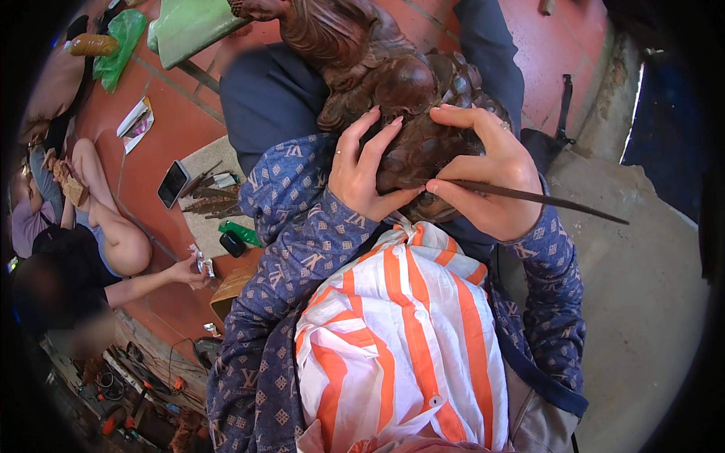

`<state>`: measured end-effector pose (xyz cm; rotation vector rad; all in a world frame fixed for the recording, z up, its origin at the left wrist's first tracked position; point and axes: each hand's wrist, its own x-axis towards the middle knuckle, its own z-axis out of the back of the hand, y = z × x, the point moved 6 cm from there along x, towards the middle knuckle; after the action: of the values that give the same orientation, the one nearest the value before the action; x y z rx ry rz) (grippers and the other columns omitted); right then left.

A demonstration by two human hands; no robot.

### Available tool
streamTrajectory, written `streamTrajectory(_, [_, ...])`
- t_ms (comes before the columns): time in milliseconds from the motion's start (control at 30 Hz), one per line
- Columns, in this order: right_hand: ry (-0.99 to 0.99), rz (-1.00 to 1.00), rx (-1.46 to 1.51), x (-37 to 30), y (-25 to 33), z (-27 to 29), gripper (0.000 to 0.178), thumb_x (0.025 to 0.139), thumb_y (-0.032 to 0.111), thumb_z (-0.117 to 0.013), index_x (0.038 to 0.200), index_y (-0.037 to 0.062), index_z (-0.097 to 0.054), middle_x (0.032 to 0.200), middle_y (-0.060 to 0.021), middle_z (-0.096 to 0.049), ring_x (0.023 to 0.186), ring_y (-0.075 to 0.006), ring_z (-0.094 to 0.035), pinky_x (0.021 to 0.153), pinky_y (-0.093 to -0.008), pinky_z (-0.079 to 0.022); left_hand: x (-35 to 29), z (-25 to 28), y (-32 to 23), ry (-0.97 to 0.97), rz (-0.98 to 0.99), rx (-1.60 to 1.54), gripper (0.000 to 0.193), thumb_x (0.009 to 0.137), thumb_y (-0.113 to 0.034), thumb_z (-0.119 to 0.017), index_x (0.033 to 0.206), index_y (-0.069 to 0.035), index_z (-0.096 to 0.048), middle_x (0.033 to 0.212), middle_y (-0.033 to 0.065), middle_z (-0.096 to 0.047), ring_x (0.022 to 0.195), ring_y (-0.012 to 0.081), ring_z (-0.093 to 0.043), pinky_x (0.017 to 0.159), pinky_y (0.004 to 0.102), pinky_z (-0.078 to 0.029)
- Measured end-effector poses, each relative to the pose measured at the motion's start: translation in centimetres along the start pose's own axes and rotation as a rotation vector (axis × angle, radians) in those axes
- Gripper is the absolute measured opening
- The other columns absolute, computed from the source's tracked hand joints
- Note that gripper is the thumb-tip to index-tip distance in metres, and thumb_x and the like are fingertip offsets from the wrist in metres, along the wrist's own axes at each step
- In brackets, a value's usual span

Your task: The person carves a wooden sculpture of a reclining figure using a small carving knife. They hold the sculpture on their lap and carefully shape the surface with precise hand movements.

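The left hand [364, 170] lies with spread fingers against the dark brown carved wooden figure [400, 90]; it grips nothing. The right hand [483, 181], beside it on the figure, pinches a thin dark carving tool [544, 200].

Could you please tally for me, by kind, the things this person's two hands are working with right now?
Dark carved wooden sculpture, steadied by the left hand: 1
Thin dark carving tool, gripped in the right hand: 1
Total: 2
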<state>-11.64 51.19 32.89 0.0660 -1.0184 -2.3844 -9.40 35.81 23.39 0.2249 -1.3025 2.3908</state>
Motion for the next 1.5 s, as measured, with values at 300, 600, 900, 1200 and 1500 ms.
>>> streamTrajectory(300, [0.003,0.015,0.024,0.1,-0.4,0.1,0.013,0.07,0.009,-0.078,0.073,0.0018,-0.068,0.12,-0.0199,-0.062,0.101,-0.0355,-0.062,0.085,-0.0406,-0.05,0.0,0.0,0.0,-0.008,-0.009,0.002,0.087,0.059,-0.019,-0.09,0.135,-0.005,-0.051,0.138,0.0248,-0.045,0.124,0.0403,-0.05,0.102,0.0442,-0.045])
streamTrajectory(600, [0.007,0.009,0.0,0.3,-0.6,0.2,0.013,0.07,0.01,-0.078,0.074,0.0023,-0.068,0.119,-0.0183,-0.062,0.097,-0.0343,-0.063,0.083,-0.0401,-0.05,0.0,0.0,0.0,-0.015,-0.016,0.002,0.087,0.059,-0.019,-0.09,0.136,-0.005,-0.051,0.137,0.0249,-0.046,0.125,0.0404,-0.05,0.102,0.0445,-0.045])
streamTrajectory(900, [0.004,-0.003,0.088,0.3,-1.2,0.4,0.012,0.072,0.006,-0.076,0.074,-0.0001,-0.066,0.114,-0.0182,-0.065,0.096,-0.0345,-0.064,0.083,-0.0393,-0.051,0.0,-0.1,0.1,-0.016,-0.007,0.006,0.089,0.058,-0.019,-0.091,0.136,-0.006,-0.051,0.137,0.0248,-0.046,0.125,0.0402,-0.051,0.103,0.044,-0.044])
streamTrajectory(1200, [-0.266,-0.204,0.182,-5.3,-3.4,1.1,0.008,0.076,0.004,-0.073,0.079,-0.0004,-0.067,0.121,-0.0194,-0.064,0.117,-0.0352,-0.06,0.1,-0.0439,-0.043,0.1,0.6,-0.9,-0.049,-0.069,-0.044,0.085,0.056,-0.025,-0.091,0.131,-0.006,-0.057,0.135,0.0213,-0.049,0.121,0.0379,-0.052,0.103,0.044,-0.044])
streamTrajectory(1500, [-0.362,-0.289,0.073,-7.8,-1.7,-3.8,0.009,0.079,0.016,-0.072,0.079,0.0072,-0.073,0.142,-0.0244,-0.049,0.14,-0.0414,-0.037,0.115,-0.0631,-0.003,0.9,1.0,-1.8,0.024,-0.082,-0.058,0.082,0.06,-0.024,-0.092,0.131,-0.001,-0.057,0.135,0.0225,-0.047,0.121,0.0368,-0.053,0.102,0.0428,-0.045])
